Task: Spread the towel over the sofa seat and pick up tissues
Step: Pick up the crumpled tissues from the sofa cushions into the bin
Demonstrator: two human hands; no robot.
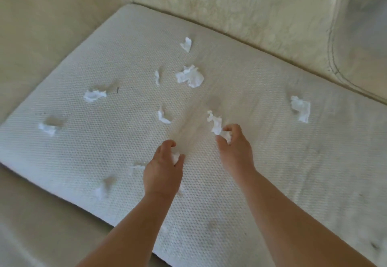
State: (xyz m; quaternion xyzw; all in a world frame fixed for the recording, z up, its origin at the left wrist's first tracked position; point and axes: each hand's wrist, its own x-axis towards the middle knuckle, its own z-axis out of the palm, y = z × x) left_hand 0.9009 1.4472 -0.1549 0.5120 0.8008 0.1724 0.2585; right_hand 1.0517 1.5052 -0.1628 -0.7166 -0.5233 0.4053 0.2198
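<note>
Beige sofa (251,4) fills the view, its backrest across the top and an arm at the left; over the seat lies the towel (282,172), white with a dotted waffle weave, spread flat, its near edge slanting across the lower left; a faint crease runs up its middle, between our hands. Loose tissues (190,76) are scattered on the towel, all white and crumpled; the biggest sits near the centre, smaller scraps lie around it and toward the left edge, and one lies well apart at the right; two near the front edge are too blurred to make out clearly. Our left hand (162,172) has its fingers curled round a small wad (174,157) of tissue; our right hand (236,151) pinches a twisted strip (216,125) of tissue that sticks out past the fingertips; we cannot tell whether either hand touches the towel.
</note>
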